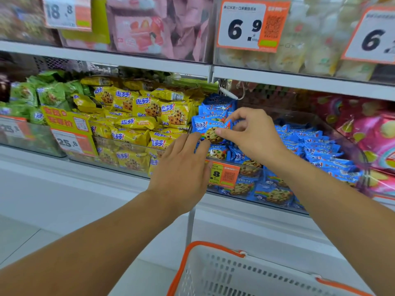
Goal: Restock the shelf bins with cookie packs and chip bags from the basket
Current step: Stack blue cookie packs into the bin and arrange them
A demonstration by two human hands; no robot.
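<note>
Setting: I am looking at a shop shelf unit (106, 57) with white shelf boards and clear plastic bins.
Blue bin (361, 159): clear-walled, on the lower shelf, piled with blue cookie packs; an orange price tag (226, 175) hangs on its front edge.
Yellow bin (119, 144): just left of it, heaped with yellow cookie packs.
Right hand (254, 135): my thumb and forefinger pinch one blue cookie pack (208, 130) over the blue bin's front left corner.
Left hand (183, 169): fingers straight and together, tips touching that same pack from below.
Basket (215, 268): white with orange rim, below the shelf at the bottom edge of view.
Upper shelf: pink and pale packets behind large price cards.
</note>
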